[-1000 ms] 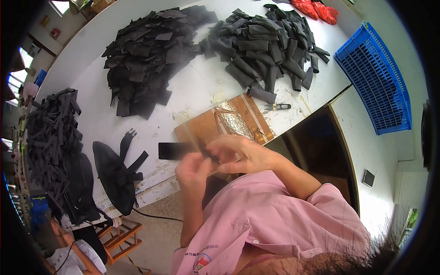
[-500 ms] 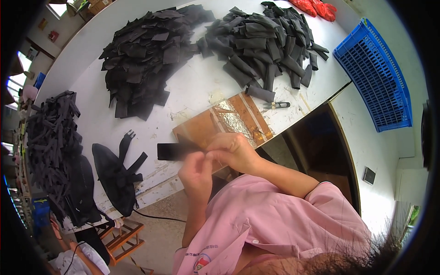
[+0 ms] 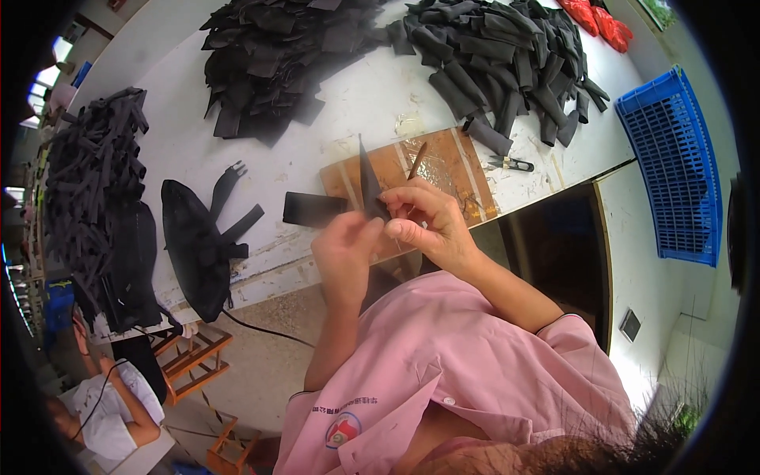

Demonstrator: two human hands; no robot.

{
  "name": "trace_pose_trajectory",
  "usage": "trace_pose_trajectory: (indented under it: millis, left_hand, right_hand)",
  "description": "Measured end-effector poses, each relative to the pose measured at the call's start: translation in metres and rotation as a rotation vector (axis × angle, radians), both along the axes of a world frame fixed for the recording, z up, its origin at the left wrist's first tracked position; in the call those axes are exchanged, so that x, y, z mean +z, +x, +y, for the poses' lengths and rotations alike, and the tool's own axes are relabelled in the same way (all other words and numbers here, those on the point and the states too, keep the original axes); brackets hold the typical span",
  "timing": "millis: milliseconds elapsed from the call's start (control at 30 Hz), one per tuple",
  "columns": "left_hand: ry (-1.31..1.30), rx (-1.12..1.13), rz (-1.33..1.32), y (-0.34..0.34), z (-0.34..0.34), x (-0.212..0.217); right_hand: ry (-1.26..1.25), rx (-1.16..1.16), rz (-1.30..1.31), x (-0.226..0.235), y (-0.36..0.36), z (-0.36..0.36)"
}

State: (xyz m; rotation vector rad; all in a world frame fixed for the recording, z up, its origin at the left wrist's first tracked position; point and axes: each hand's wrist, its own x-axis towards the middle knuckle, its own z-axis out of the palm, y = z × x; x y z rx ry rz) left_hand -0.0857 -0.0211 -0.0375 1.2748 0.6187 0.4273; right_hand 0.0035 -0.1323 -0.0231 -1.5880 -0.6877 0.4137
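Above the front edge of the table, my left hand (image 3: 344, 247) and my right hand (image 3: 431, 222) meet with fingers closed. Between their fingertips is a dark fabric piece (image 3: 369, 180), its narrow point standing up; motion blurs it partly. A flat black fabric strip (image 3: 311, 209) reaches out left of my left hand, which hides its right end. Just beyond my right fingers, a thin brown stick-like thing (image 3: 417, 161) pokes up; its lower end is hidden. Below the hands lies a brown board (image 3: 467, 178) with strips of tape. Thread snips (image 3: 518, 165) rest to its right.
Farther back are a pile of flat black pieces (image 3: 273, 71) and a pile of black fabric tubes (image 3: 495, 55). Black straps (image 3: 91, 190) and a black pouch with buckle straps (image 3: 194, 249) lie left. A blue basket (image 3: 673, 166) stands right; another person (image 3: 119, 408) sits lower left.
The view has shifted, so the table things sit higher. A pointed dark fabric end now stands up between my hands, and the brown stick-like thing has come into sight by my right fingers.
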Motion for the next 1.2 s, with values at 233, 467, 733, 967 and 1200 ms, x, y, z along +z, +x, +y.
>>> trace_pose_trajectory:
  millis: [233,467,733,967,1200]
  left_hand:
    - [0.309,-0.064,-0.055,-0.005,0.000,-0.005]
    - [0.041,-0.122,-0.033,-0.009,-0.004,0.001]
    - [-0.054,-0.104,-0.028,-0.007,0.009,0.005]
    - [0.078,-0.163,0.028,-0.008,0.006,0.008]
    - [0.563,0.199,0.017,-0.001,-0.023,-0.014]
  right_hand:
    - [-0.057,0.052,-0.171,0.002,-0.002,0.005]
    - [-0.042,-0.035,0.026,-0.001,-0.008,0.006]
    - [0.125,0.134,0.253,0.004,-0.003,0.004]
    - [0.071,0.116,0.024,-0.002,0.001,0.000]
    - [-0.177,-0.068,-0.447,-0.006,-0.016,0.006]
